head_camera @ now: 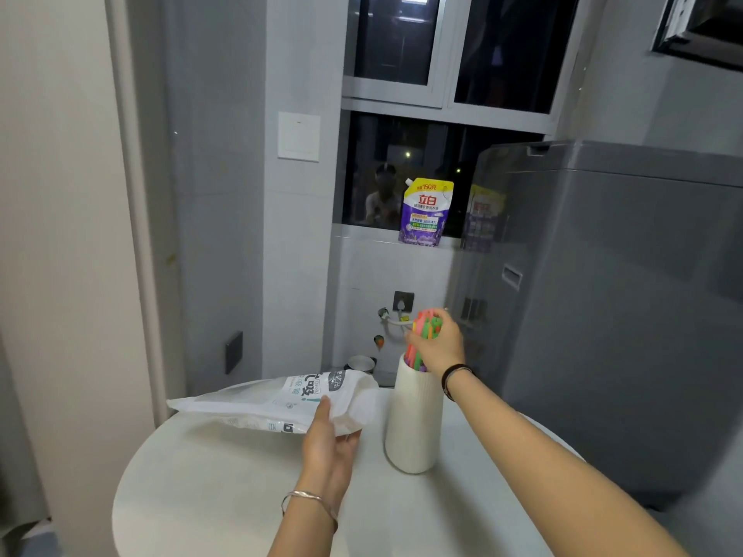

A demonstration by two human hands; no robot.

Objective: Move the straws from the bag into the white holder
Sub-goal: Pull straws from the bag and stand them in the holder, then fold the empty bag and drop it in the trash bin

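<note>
Landmark = white holder (414,428), upright toward the far side of the round table (221,496). From above I've got no way in: straws (426,327) fill the mouth & the right hand (436,343) is wrapped round their tops. Left of the holder, the bag (277,400) lies just beside it w/ the left hand (329,440) gripping its near end, so only a thin gap there. In front of the holder is bare tabletop, wide lane btw the two forearms. Right of the holder the right forearm crosses diagonally, then the grey washer (623,315) stands near, so it's tight. Behind the holder is a short strip, then wall w/ tap & hose (392,317). A small cup (360,363) sits behind-left.
</note>
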